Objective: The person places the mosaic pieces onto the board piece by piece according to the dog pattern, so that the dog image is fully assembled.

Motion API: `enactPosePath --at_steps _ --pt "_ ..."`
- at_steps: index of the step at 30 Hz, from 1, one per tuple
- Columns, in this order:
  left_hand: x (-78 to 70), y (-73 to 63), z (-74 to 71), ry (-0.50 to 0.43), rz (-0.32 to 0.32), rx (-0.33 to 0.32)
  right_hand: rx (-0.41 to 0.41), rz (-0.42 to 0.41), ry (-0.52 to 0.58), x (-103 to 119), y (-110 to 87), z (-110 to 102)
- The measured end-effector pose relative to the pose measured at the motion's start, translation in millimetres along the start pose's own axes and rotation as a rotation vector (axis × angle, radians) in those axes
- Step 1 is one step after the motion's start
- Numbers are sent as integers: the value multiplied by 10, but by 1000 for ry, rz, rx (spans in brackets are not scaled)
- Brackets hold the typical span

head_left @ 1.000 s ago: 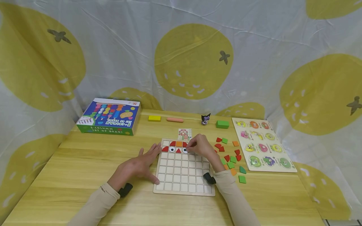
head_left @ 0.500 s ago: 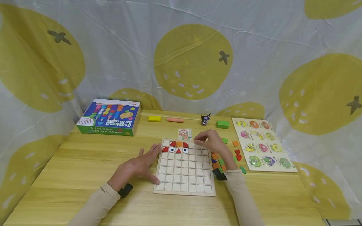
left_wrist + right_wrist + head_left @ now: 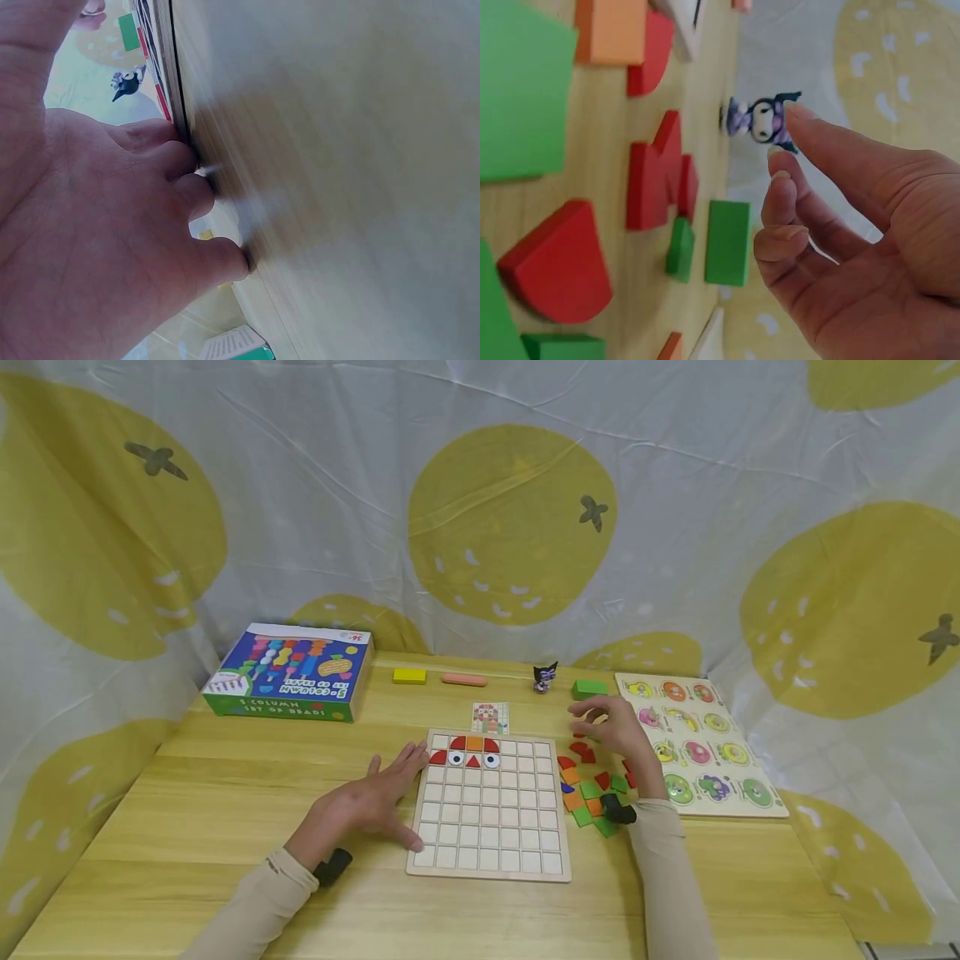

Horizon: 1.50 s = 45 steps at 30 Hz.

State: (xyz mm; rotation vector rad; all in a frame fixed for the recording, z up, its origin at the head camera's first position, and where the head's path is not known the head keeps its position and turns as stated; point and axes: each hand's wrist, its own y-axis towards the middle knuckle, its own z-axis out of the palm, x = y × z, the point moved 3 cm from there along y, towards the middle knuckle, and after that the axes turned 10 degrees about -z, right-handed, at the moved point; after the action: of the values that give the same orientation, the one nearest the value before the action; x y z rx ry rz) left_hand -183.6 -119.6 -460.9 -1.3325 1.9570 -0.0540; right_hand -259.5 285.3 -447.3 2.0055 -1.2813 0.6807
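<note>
My left hand (image 3: 371,793) lies spread at the left side of the wooden grid board (image 3: 487,866), its thumb and fingertips touching the edge. In the left wrist view the fingertips of the left hand (image 3: 112,202) press down beside the board's rim. On the board's upper rows sit red pieces (image 3: 439,757), an orange square (image 3: 475,742) and two round eye pieces (image 3: 491,760). Above the scattered coloured pieces (image 3: 590,789) hovers my right hand (image 3: 618,727). The right wrist view shows that right hand (image 3: 855,217) with loosely bent fingers and nothing between them.
Behind the board lies a small picture card (image 3: 491,717). A yellow block (image 3: 409,676), a pink stick (image 3: 464,679), a cat-like figurine (image 3: 544,677) and a green block (image 3: 589,688) line the back. A bead-set box (image 3: 288,670) stands left, a fruit puzzle board (image 3: 738,808) right.
My right hand has lifted from the eye piece on the board and moved right, over the loose pieces. The left hand has stayed at the board's edge.
</note>
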Motion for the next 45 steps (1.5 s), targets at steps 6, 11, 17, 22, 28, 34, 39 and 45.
enactPosePath --at_steps 6,11,17,22,28,34,39,45 --pt "-4 -5 4 -2 2 0 27 70 -49 -149 -7 5" --pt "-13 -13 3 -4 11 2 55 116 -108 -209 -28 16" --pt "-30 -12 0 1 7 3 83 183 -108 -248 -70 16" --pt "-35 -14 2 -4 8 2 112 197 -107 -247 -68 38" --pt "-22 -5 10 -4 7 1 145 245 -107 -221 -50 80" --pt "-13 -2 19 -2 -6 7 113 159 -83 -153 -27 69" --pt "-8 -6 13 1 -1 7 115 -41 -40 -8 14 81" --pt "1 -5 6 3 5 2 147 -42 68 191 101 221"
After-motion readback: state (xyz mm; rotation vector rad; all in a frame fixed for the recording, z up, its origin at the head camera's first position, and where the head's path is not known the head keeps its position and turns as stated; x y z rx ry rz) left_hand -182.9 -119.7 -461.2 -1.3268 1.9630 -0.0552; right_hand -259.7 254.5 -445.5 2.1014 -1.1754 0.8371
